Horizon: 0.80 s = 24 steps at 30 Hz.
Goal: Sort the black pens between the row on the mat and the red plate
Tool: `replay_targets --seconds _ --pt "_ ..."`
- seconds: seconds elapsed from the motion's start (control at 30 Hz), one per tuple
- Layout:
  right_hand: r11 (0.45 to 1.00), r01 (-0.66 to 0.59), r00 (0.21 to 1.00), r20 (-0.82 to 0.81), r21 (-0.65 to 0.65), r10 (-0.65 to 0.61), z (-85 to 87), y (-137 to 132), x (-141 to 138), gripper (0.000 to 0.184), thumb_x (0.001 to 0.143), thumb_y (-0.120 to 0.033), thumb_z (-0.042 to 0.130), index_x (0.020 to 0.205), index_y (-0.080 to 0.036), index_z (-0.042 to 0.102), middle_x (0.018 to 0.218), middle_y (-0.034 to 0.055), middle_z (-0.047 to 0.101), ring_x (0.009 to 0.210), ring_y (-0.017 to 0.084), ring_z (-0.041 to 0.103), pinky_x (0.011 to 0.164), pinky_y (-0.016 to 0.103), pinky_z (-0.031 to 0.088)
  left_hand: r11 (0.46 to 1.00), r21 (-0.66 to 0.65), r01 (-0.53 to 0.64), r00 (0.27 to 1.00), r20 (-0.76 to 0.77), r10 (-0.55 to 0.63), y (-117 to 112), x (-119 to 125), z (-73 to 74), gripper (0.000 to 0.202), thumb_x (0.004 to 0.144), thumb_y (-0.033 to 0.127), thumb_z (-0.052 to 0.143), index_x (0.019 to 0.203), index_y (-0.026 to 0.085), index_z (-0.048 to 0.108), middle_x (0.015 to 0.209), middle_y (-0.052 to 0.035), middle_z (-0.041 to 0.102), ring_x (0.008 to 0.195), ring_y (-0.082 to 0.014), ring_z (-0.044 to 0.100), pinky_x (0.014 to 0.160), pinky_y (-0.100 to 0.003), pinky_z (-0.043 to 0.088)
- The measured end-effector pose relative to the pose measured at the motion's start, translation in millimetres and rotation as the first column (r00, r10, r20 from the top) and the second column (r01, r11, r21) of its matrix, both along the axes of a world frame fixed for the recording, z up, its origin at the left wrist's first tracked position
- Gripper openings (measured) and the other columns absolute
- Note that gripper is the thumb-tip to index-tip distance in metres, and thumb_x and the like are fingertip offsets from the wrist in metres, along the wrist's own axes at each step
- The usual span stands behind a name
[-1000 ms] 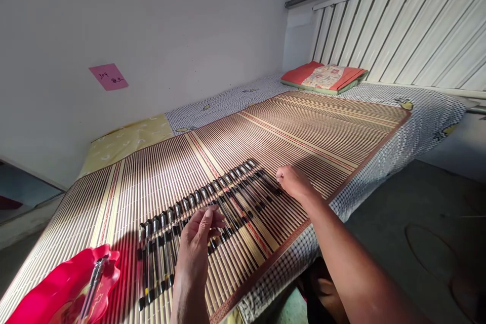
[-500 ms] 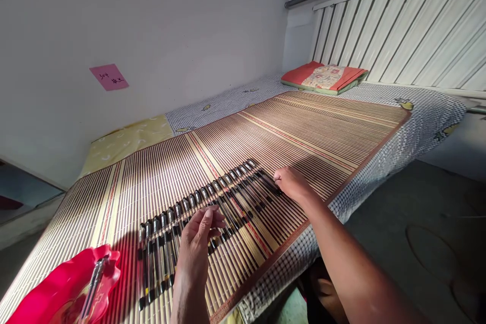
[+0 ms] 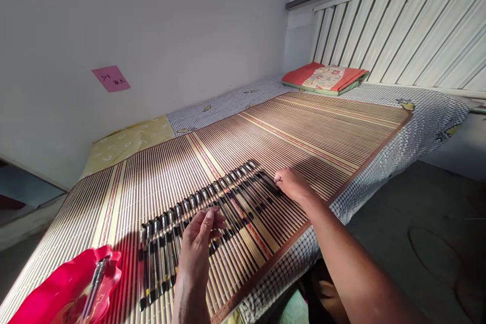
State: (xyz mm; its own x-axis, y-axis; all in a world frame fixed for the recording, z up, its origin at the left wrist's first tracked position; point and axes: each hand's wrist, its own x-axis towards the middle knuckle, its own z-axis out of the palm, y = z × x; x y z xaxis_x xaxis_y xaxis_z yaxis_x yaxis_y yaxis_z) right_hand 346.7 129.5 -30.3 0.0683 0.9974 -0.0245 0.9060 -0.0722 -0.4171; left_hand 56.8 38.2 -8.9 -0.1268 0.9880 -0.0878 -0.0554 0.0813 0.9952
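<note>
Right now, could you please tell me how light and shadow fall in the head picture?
Head view: bright light falls across the mat, with a dark shadow just beyond the right hand; same head view: a red tint on the mat beside the bowl, and dim floor at right.

Row of slim plastic pens with black tops and see-through sides [image 3: 231, 210]: lying flat, side by side, in one long slanting line.
Tops: all at the far end, shiny, with small silvery marks.
Near ends: dark, with a bit of yellow on some.
Bed spot: on the striped brown-and-tan slat mat [image 3: 304, 116].
Slim dark pens with silvery ends [image 3: 94, 288]: close together, inside the red wavy-edged plastic dish [image 3: 49, 288].
</note>
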Motion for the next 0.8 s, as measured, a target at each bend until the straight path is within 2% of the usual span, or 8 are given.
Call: replay_targets --seconds 0.1,0.27,0.33,0.47,0.6,0.7,0.8 --pt "1.000 -0.005 1.000 0.000 0.008 0.005 -0.4 0 0 0.020 0.086 -0.013 0.066 0.068 -0.017 0.069 0.067 0.0008 0.060 0.058 0.013 0.046 0.057 0.027 0.023 1.000 -0.005 0.006 1.000 0.006 -0.006 0 -1 -1.7 0.053 0.077 0.066 0.081 0.100 0.019 0.080 0.090 -0.0075 0.076 0.077 -0.0191 0.068 0.067 -0.028 0.053" --pt "1.000 -0.005 1.000 0.009 0.019 0.005 -0.5 -1 1 0.027 0.086 -0.010 0.065 0.060 -0.018 0.062 0.061 -0.0002 0.055 0.056 0.013 0.040 0.055 0.029 0.019 1.000 -0.011 0.027 1.000 -0.002 -0.027 0 0 -1.6 0.053 0.080 0.066 0.078 0.103 0.018 0.079 0.095 -0.0090 0.077 0.080 -0.0203 0.068 0.069 -0.029 0.053" --pt "1.000 0.011 1.000 0.008 0.025 -0.011 0.5 -1 1 0.027 0.086 -0.008 0.065 0.061 -0.018 0.062 0.062 0.0004 0.058 0.057 0.013 0.042 0.055 0.029 0.020 1.000 -0.013 0.027 1.000 -0.002 -0.027 1 0 -0.9 0.055 0.079 0.067 0.079 0.103 0.018 0.079 0.093 -0.0092 0.077 0.080 -0.0211 0.069 0.068 -0.030 0.052" --pt "0.995 0.053 0.998 -0.017 0.087 -0.052 6.2 2 -1 0.018 0.093 -0.010 0.061 0.082 -0.018 0.073 0.083 0.0055 0.074 0.071 0.016 0.059 0.059 0.027 0.031 1.000 -0.011 0.010 1.000 0.003 -0.010 1 4 0.4 0.053 0.077 0.066 0.079 0.100 0.018 0.078 0.087 -0.0080 0.077 0.076 -0.0212 0.069 0.067 -0.030 0.051" --pt "0.983 0.040 0.997 -0.066 0.181 -0.029 8.9 6 -7 0.021 0.098 -0.016 0.054 0.097 -0.016 0.075 0.097 0.0128 0.078 0.088 0.022 0.068 0.075 0.028 0.042 0.998 0.001 0.061 0.997 -0.047 -0.061 -5 13 1.4 0.039 0.078 0.057 0.079 0.077 0.019 0.069 0.072 -0.0047 0.070 0.068 -0.0185 0.063 0.067 -0.030 0.048" --pt "0.951 0.064 0.982 -0.191 0.303 -0.005 2.8 11 -10 0.014 0.093 -0.022 0.062 0.094 -0.018 0.075 0.091 0.0108 0.079 0.081 0.023 0.070 0.073 0.030 0.045 0.994 -0.010 0.108 0.987 -0.118 -0.109 -10 21 3.3 0.034 0.084 0.051 0.073 0.075 0.020 0.064 0.069 -0.0043 0.068 0.065 -0.0180 0.059 0.068 -0.032 0.046" --pt "0.956 0.071 0.949 -0.314 0.286 0.023 -2.7 15 -12 0.009 0.088 -0.023 0.065 0.090 -0.020 0.074 0.084 0.0092 0.078 0.073 0.023 0.070 0.068 0.031 0.046 0.990 0.007 0.143 0.964 -0.229 -0.138 -17 21 12.1 0.033 0.090 0.048 0.066 0.072 0.022 0.059 0.068 -0.0041 0.066 0.067 -0.0185 0.059 0.068 -0.032 0.044"
